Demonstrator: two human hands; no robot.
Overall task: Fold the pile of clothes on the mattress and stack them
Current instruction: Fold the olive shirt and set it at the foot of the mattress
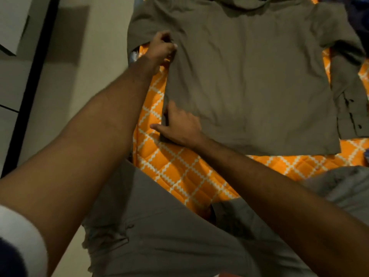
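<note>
Two bare hands are working the left edge of one olive-grey long-sleeved cotton shirt (249,80), which is lying spread flat, back up, on the orange quilted mattress cover with its white grid pattern (179,172). The left hand (162,47) is pinching the fabric at the underarm; the right hand (180,126) is resting near the hem corner, fingers seemingly catching the edge. Advisably, both grips are lifting together, keeping the fold line straight and parallel to the side seam. One sleeve cuff with dark buttons (351,118) is showing at right.
</note>
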